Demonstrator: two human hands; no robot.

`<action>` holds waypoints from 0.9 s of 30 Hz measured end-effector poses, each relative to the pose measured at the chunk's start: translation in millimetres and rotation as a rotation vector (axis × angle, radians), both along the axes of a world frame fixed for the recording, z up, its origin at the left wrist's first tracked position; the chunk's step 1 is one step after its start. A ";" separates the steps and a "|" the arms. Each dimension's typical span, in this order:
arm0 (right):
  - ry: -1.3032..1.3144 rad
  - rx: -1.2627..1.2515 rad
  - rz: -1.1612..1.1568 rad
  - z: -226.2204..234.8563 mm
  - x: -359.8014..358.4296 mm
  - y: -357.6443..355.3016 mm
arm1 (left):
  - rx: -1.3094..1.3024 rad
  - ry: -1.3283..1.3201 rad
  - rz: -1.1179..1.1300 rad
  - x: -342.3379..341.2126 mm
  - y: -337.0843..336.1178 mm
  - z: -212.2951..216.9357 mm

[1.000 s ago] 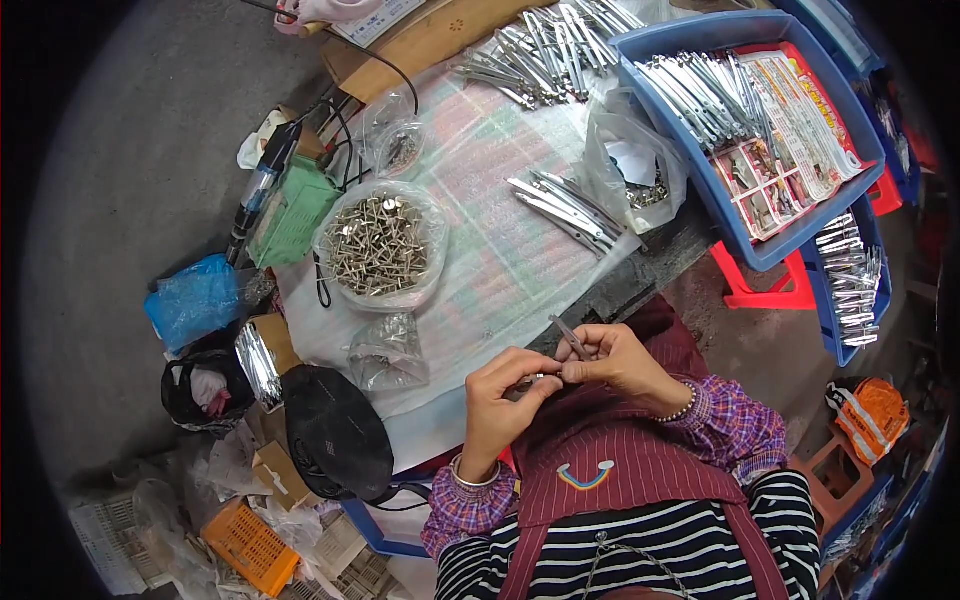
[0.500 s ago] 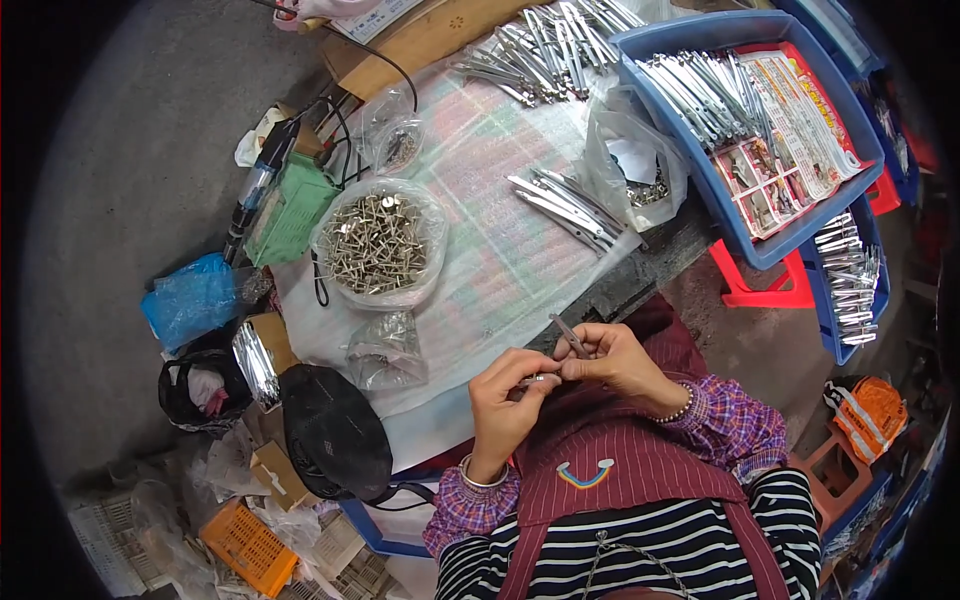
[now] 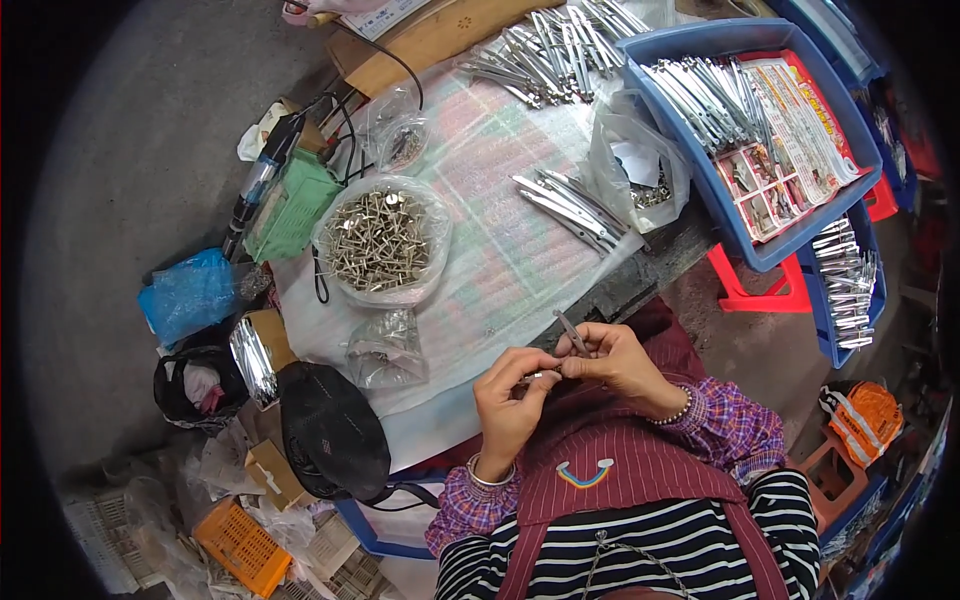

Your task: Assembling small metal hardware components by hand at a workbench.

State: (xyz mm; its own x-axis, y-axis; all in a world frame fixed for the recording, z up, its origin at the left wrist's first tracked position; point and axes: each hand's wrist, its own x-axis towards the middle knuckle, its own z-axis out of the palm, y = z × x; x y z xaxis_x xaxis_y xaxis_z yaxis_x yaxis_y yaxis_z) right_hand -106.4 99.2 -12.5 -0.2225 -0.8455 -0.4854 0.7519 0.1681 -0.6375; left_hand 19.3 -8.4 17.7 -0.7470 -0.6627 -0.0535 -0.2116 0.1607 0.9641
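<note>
The right hand (image 3: 618, 362) pinches a thin metal strip (image 3: 571, 332) between its fingertips, and the strip sticks up and away from the body. The left hand (image 3: 510, 395) is closed too, and its fingertips pinch a small shiny piece (image 3: 541, 377) that touches the right fingers. Both hands meet just above the lap, at the near edge of the table (image 3: 500, 250). Compared with a second ago, the hands are in almost the same place, and the strip still points up the same way; the grip looks the same. Nothing on the table has moved. Just past the hands lies a small clear bag (image 3: 383, 345). Farther out sits a clear bowl of metal pins (image 3: 381, 240). A few long metal strips (image 3: 565, 200) lie in the middle of the table, next to a plastic bag (image 3: 640, 165) with small parts in it. A bigger heap of strips (image 3: 550, 50) lies at the far edge. To the right is a blue tray (image 3: 700, 185) full of strips and printed cards. To the left, a black bag (image 3: 330, 425) rests by the table, with a green box (image 3: 293, 205) and a blue bag (image 3: 188, 296) beyond it.
</note>
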 end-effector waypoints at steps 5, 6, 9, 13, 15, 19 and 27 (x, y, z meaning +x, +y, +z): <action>-0.246 -0.075 -0.043 4.5 -4.2 1.4 | 0.126 -0.004 0.094 -2.2 1.4 1.1; -0.253 -0.083 -0.040 3.6 -3.9 2.2 | 0.074 -0.001 0.086 -0.2 -0.9 -1.7; -0.253 -0.086 -0.018 2.9 -4.8 5.7 | 0.037 0.018 0.093 1.6 -0.8 -3.8; -0.333 -0.046 -0.033 4.9 -3.0 6.6 | 0.082 0.005 0.105 -0.3 0.7 2.6; -0.348 -0.005 -0.050 2.5 -3.0 8.7 | 0.088 -0.009 0.108 -2.3 1.0 0.2; -0.420 -0.027 -0.041 1.1 -2.5 9.8 | 0.079 0.036 0.095 -3.4 2.3 -1.6; -0.488 -0.028 -0.020 -2.7 -1.0 11.7 | -0.005 0.064 0.077 -1.4 2.2 -11.3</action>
